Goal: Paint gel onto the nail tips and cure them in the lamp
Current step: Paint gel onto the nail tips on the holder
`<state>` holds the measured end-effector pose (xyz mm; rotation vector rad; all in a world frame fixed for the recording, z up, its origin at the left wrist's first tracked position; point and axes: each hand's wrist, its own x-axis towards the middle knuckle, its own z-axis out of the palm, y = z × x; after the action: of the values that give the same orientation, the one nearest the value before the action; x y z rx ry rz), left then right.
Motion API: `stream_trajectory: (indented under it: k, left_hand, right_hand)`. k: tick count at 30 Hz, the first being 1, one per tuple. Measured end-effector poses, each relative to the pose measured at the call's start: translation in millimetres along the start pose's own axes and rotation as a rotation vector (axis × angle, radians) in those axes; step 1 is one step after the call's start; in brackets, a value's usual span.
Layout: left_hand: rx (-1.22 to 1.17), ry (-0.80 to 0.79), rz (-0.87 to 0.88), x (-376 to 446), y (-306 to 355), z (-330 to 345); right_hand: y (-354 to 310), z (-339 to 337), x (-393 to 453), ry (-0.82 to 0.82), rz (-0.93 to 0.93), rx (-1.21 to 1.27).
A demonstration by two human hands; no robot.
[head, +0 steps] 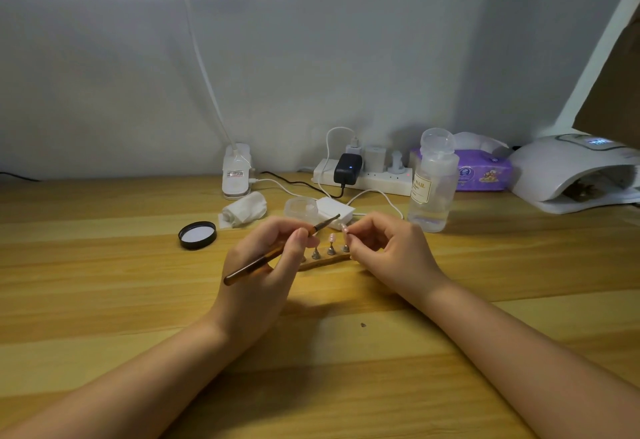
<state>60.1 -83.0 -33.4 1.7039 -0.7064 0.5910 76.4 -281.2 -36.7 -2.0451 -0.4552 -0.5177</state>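
nail tip [344,228] pinched, brush [277,251] gripped

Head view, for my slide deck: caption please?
Left hand holds gel brush; right hand pinches a nail tip.

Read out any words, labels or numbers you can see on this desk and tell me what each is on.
"NAIL": label on the clear bottle; the smaller line beneath is too blurred to read.
Purple tissue pack: printed logos, too small to read.
White lamp clamp: sticker, unreadable.
Curing lamp: lit display, too blurred to read.
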Motion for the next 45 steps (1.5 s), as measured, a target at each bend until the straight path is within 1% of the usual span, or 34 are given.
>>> stream_trajectory:
  k: [7,11,16,21,25,27,30,34,36,41,45]
  left_hand:
    - [-0.047,-0.072,-0.026,-1.8,0.5,-1.0]
    - [-0.086,-0.063,-0.056,-2.9,0.1,-1.1]
    - [0.009,-0.044,-0.005,-1.4,1.7,1.5]
    - [0.015,-0.031,0.005,-1.5,2.4,1.0]
    - [-0.005,-0.076,-0.024,-1.4,1.8,1.5]
    - [-0.018,-0.090,-0.011,-2.0,2.0,0.3]
    - [-0.030,-0.076,0.010,-2.6,3.2,-1.1]
    - [0.014,-0.042,0.040,-1.1,4.1,0.4]
    - [0.029,-0.049,0.054,-0.3,3.2,0.5]
    - [-0.011,-0.088,0.022,-2.4,1.5,-0.6]
    - [0.004,-0.056,0.045,-1.9,3.5,-0.5]
  right_hand:
    - [0.2,0.4,-0.1,0.048,-0.003,-0.014]
    - [0.8,0.3,-0.1,0.055,0.010,-0.007]
    - [2.4,0.2,0.0,0.069,0.028,-0.015]
    - [1.8,0.6,-0.1,0.056,0.014,-0.032]
    - [1.4,0.8,-0.2,0.072,0.013,-0.040]
    - [0.8,0.4,-0.2,0.064,0.011,-0.049]
    - [0.3,0.5,-0.7,0.062,0.021,-0.040]
    - [0.7,0.2,-0.4,0.074,0.037,-0.036]
    - [0.1,-0.1,-0.5,0.071,0.036,-0.036]
    - [0.6,-0.2,0.0,0.083,0.048,-0.018]
    - [1.8,-0.4,0.9,0.099,0.053,-0.011]
